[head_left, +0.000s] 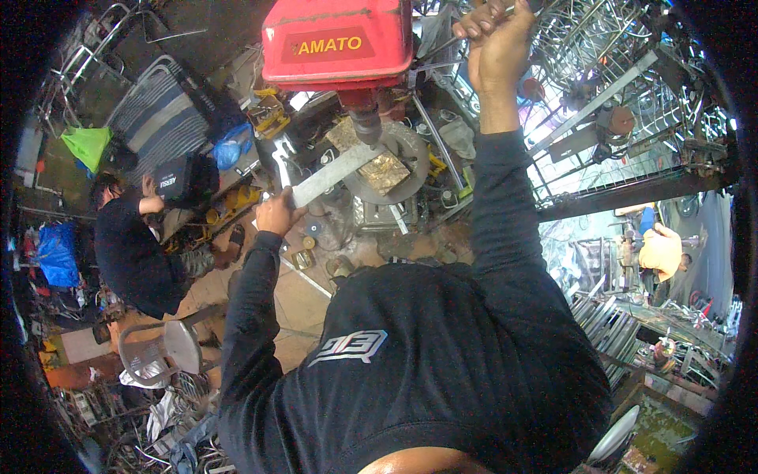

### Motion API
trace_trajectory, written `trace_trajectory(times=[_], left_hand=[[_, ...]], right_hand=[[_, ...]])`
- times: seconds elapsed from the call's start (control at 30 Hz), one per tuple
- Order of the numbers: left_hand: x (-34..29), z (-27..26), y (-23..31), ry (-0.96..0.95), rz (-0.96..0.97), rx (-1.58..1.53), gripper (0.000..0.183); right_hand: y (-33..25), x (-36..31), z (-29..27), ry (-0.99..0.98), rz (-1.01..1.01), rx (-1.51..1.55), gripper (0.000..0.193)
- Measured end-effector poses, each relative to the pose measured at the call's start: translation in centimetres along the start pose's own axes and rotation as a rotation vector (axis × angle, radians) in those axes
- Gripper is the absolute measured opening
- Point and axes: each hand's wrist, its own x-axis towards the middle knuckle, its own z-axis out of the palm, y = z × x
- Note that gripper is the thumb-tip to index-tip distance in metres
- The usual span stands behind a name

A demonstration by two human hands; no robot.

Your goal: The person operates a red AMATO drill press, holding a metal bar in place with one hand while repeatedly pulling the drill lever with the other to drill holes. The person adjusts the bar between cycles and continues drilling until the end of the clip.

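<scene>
Grey metal bar lies flat on round drill table under chuck (red drill head above). Your left hand grips bar's near end; right hand wraps feed handle.

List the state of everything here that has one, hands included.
Left hand: closed on the flat metal bar.
Right hand: raised, gripping the feed handle.
Flat metal bar: lying on the round table, under the chuck.
Drill chuck: down at the bar.
Round table: bearing bar and wooden block.
</scene>
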Motion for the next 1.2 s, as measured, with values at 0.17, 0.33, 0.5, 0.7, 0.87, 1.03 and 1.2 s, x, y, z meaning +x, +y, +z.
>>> trace_trajectory(times=[0.17,0.33,0.5,0.7,0.87,1.03,1.2], left_hand=[[0.8,-0.6,-0.2,-0.093,0.007,-0.031,0.065],[1.0,0.4,0.0,-0.447,0.002,-0.587,0.067],[-1.6,2.4,2.0,-0.195,-0.002,-0.415,0.072],[-1.6,1.9,2.4,-0.155,-0.061,-0.395,0.070],[1.3,0.8,-0.2,-0.184,0.016,-0.284,0.073],[1.9,1.7,-0.7,-0.183,0.017,-0.377,0.074],[-1.1,2.6,1.6,-0.181,0.014,-0.401,0.078]], right_hand=[[-0.1,0.0,-0.2,-0.007,-0.003,-0.016,0.043],[0.0,0.4,-0.4,-0.167,0.121,0.316,0.042],[-0.6,-1.3,0.0,-0.195,-0.010,0.078,0.039],[-0.7,-6.3,-0.9,-0.272,-0.178,-0.025,0.049],[0.0,-7.7,-1.4,-0.217,-0.232,-0.118,0.049],[-1.1,-5.9,-0.6,-0.219,-0.147,-0.148,0.050],[-1.6,0.7,-1.1,-0.283,0.240,0.133,0.045]])
